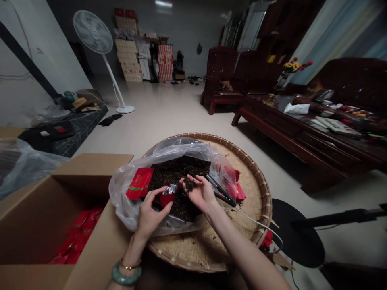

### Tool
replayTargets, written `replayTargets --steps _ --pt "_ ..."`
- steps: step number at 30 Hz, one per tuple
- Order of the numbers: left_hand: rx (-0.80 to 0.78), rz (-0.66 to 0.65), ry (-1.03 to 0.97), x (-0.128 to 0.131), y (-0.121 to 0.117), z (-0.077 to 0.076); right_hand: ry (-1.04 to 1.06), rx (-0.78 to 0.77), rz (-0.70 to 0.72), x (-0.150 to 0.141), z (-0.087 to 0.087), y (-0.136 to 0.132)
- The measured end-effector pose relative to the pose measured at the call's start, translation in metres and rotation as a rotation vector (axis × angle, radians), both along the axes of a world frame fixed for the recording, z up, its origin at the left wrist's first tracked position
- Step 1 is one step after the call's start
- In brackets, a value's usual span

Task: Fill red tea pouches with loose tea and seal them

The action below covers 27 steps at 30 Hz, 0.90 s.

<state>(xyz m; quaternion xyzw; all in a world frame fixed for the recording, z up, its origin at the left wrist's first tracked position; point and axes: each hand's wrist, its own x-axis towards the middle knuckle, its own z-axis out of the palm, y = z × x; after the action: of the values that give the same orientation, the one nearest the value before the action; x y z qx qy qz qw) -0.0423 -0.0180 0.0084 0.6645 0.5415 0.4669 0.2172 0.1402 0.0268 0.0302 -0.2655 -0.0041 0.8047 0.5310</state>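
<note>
My left hand (154,213) pinches a small red foil packet (167,197) between thumb and fingers; its silvery mouth faces up. My right hand (201,193), palm up and fingers curled, cups a small heap of dark dried tea leaves (189,184) just right of the packet. Both hands are over a clear plastic bag (125,201) full of loose tea (178,165). Flat red packets (140,183) lie on the bag's left side. By my right wrist rests a black hair-straightener-like clamp (222,192) with a small red light and a white cord.
The bag sits on a round woven bamboo tray (250,161), with more red packets (238,191) on its right side. At left stands an open cardboard box (90,165) holding red packets (80,233). A black round stand base (298,233) is at right, beyond it a dark wooden table (278,125).
</note>
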Motion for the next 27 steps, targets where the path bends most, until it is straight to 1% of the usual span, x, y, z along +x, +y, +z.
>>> replayTargets --steps 4,7,11,15,19,22,25,27 --pt "-0.005 -0.001 0.007 0.000 0.000 -0.002 0.036 -0.083 0.029 -0.004 -0.006 -0.001" --pt "-0.012 -0.005 0.009 0.000 0.000 -0.002 0.052 -0.129 0.008 -0.007 -0.012 -0.003" --pt "-0.032 -0.023 -0.004 0.001 -0.001 -0.002 0.059 -0.115 -0.044 -0.011 -0.011 -0.005" --pt "-0.027 -0.036 -0.022 0.003 0.000 -0.007 0.074 -0.097 -0.097 -0.011 -0.010 -0.006" --pt "-0.034 -0.035 -0.030 0.008 0.002 -0.012 0.086 -0.094 -0.099 -0.010 -0.011 -0.009" --pt "-0.045 -0.038 -0.046 0.013 0.003 -0.012 0.113 -0.135 -0.112 -0.011 -0.007 -0.012" --pt "-0.033 -0.035 -0.066 0.021 0.005 -0.012 0.161 -0.180 -0.162 -0.011 0.001 -0.014" --pt "-0.028 -0.045 -0.070 0.026 0.006 -0.013 0.180 -0.181 -0.196 -0.009 0.006 -0.015"
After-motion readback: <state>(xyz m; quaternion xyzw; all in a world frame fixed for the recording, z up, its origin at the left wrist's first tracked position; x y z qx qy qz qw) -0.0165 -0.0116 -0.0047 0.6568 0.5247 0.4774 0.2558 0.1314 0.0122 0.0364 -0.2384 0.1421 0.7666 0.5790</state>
